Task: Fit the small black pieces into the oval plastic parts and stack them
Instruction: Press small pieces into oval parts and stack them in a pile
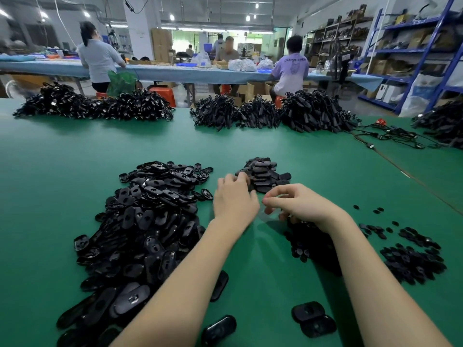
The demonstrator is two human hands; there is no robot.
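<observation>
- Green tabletop [62, 171] in a busy workshop, seated workers beyond.
- Left hand [234, 200] reaches the stack [261, 175]; grip unclear, fingertips blurred.
- Right hand [298, 205] curled, its grip hidden, above small black pieces [413, 261].
- Oval plastic parts [140, 226] heaped left of both hands.

Glossy black oval parts [140, 221] on a plain green table [62, 171].

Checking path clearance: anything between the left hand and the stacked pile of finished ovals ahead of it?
Nothing visible. The left hand already has its fingertips at the near left edge of the stacked pile. The right hand sits to the side, over the small black pieces, not in the path.
</observation>
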